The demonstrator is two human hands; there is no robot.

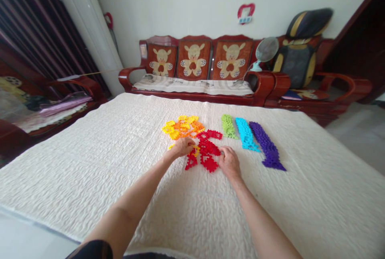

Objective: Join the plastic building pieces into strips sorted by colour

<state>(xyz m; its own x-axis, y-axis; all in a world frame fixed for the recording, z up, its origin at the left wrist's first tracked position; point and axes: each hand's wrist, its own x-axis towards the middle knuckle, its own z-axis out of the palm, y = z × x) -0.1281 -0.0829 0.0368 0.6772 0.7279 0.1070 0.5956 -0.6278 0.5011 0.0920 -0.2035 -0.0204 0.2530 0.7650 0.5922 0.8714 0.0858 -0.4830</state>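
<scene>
My left hand [184, 146] is closed, its fingertips pinching a yellow flat plastic piece [197, 151] with a notched edge over the red pile. The red notched pieces [208, 146] lie loosely between my hands. At their right edge rests my right hand [230, 162], its fingers curled in against the red plastic; whatever its fingertips grip is hidden. Just beyond my left hand, yellow pieces [172, 129] and orange pieces [187, 130] lie mixed in a heap.
To the right lie a light green strip [229, 126], a blue strip [246, 133] and a purple strip [266, 142] of similar pieces. A cream quilted cover [105, 162] spreads over the table. Behind stand a wooden sofa [264, 90] with bear cushions and a small fan [267, 50].
</scene>
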